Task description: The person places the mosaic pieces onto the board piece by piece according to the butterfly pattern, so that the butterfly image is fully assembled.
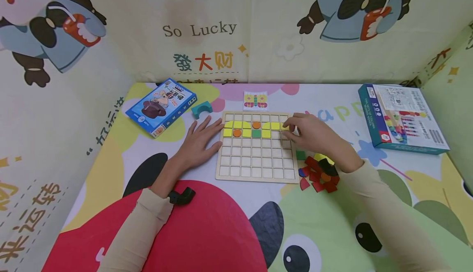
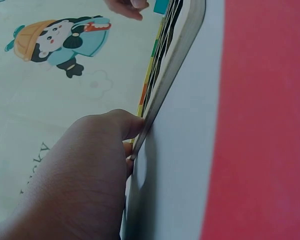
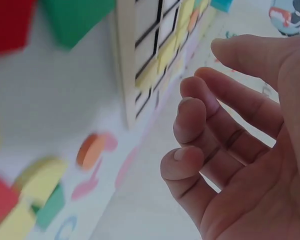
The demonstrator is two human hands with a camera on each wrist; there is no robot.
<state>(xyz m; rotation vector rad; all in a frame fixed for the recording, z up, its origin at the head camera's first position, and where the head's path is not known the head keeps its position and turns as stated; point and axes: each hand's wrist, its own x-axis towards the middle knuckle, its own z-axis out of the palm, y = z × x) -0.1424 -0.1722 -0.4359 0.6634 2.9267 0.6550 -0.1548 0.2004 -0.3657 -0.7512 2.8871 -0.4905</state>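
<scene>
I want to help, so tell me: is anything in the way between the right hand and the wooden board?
Nothing visible stands between the right hand and the wooden board; the loose pieces lie beside it, out of the way.

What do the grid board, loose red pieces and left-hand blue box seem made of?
Grid board: probably wood, matte, from its pale tan frame. Red pieces: painted wood or plastic, unclear which; apparently smooth, even colour, no visible grain. Blue box: likely smooth cardboard; flat printed faces, crisp edges.

We see cream walls (image 1: 273,25) printed with cartoon figures (image 1: 360,11) and "So Lucky" lettering (image 1: 199,30) around a brightly patterned table cover (image 1: 214,231).
</scene>
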